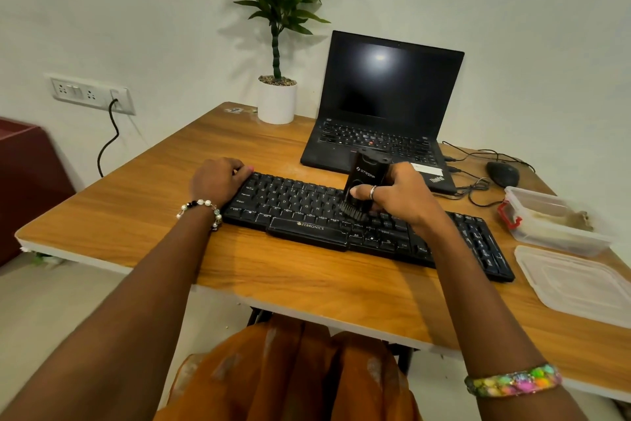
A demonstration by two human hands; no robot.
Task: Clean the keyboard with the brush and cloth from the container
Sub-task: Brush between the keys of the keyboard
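While our left hand [218,180] grips the far-left corner of the keyboard [358,222], which runs from far left to near right across the desk [273,270], our right hand [399,195] holds the brush [362,186] upright at mid-board, bristles touching the keys. The unswept keys lie to either side along that long axis, the right stretch nearer the brush hand. At the right edge sit the open container [553,222], the cloth apparently inside, and its lid [577,280].
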